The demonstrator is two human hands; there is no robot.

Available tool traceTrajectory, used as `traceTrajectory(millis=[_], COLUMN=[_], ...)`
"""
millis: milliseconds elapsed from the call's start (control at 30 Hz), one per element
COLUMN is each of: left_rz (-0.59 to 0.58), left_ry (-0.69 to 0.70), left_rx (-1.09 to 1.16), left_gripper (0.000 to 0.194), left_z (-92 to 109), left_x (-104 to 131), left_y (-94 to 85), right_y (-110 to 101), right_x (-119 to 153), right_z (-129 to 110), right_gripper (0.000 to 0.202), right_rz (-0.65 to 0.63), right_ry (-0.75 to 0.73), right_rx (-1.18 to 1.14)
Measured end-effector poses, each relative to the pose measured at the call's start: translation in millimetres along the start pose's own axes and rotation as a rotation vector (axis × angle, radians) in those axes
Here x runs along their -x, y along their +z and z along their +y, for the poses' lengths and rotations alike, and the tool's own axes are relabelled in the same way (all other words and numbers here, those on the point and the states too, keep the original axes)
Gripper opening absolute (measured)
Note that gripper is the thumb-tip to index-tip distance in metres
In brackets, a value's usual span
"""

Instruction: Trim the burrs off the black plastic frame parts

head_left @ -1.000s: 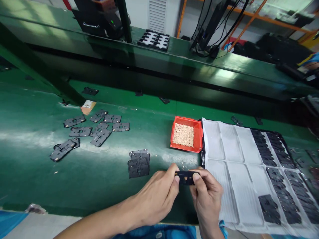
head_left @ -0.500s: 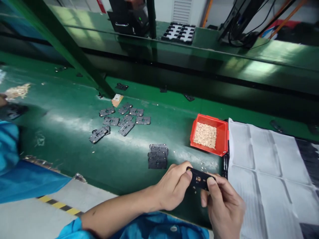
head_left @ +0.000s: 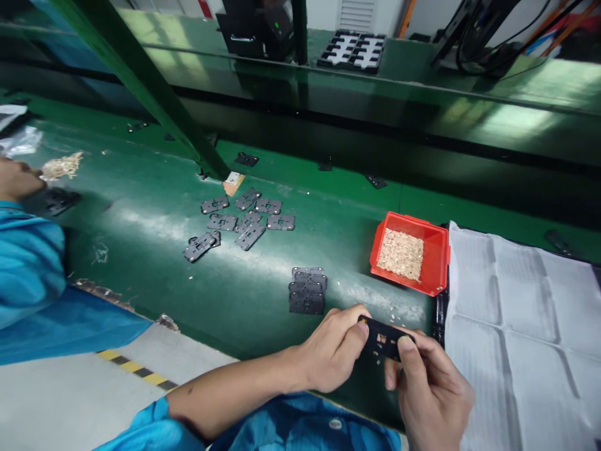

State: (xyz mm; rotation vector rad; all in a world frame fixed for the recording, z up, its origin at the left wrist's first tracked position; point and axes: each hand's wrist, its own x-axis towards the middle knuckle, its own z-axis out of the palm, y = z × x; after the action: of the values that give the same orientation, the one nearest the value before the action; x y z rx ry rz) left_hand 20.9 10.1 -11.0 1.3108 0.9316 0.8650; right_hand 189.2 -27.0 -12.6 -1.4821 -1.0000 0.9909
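Observation:
Between my two hands is a flat black plastic plate (head_left: 385,339) with small rectangular cutouts, held tilted above the bench edge. My left hand (head_left: 339,347) pinches its left end, thumb on top near a small yellowish spot. At the other end my right hand (head_left: 429,382) grips it with the thumb pressed on the face; the fingers behind are partly hidden. A short overlapping stack of similar black plates (head_left: 307,302) lies just left of my hands. Beyond them stands a red bin (head_left: 434,275) holding many tiny tan pieces (head_left: 400,254).
More black plates (head_left: 250,236) lie scattered on the green bench (head_left: 154,257). White foam sheeting (head_left: 498,288) covers a tray at right. A green post (head_left: 154,94) rises from the bench. At far left, a co-worker's hand (head_left: 19,178) is near a tan pile (head_left: 62,165).
The view has shifted a little, so the scene sits further right. The co-worker's hand and sleeve show more. My hands keep the same grip on the black plate.

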Motion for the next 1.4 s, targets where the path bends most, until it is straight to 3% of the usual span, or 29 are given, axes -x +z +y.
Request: traceTrajectory(millis=[267, 833, 967, 1167, 1267, 1400], left_rz=[0.032, 0.022, 0.074, 0.161, 0.197, 0.122], left_ry=[-0.039, -0.050, -0.089, -0.223, -0.328, -0.378], left_rx=[0.094, 0.172, 0.200, 0.321, 0.466, 0.554], left_gripper=[0.041, 0.045, 0.043, 0.036, 0.036, 0.035], left_z=[-6.8, -6.3, -5.5, -3.5, 0.2, 4.6], left_x=[6.4, 10.9, 10.5, 10.5, 10.4, 15.7], left_y=[5.1, 8.5, 10.0, 14.3, 15.3, 10.6], right_y=[-0.6, -3.1, 3.2, 10.9, 6.5, -5.2], right_x=[2.7, 8.9, 13.7, 19.4, 17.3, 8.4], right_z=[-4.1, -5.8, -13.3, -20.5, -16.8, -5.6], right_gripper=[0.033, 0.021, 0.008, 0.018, 0.013, 0.016], right_rz=[0.000, -0.039, -0.065, -0.036, -0.096, -0.191], right_ry=[-0.004, -0.037, -0.184, -0.416, -0.323, -0.018], right_rx=[0.067, 0.034, 0.100, 0.229, 0.205, 0.086])
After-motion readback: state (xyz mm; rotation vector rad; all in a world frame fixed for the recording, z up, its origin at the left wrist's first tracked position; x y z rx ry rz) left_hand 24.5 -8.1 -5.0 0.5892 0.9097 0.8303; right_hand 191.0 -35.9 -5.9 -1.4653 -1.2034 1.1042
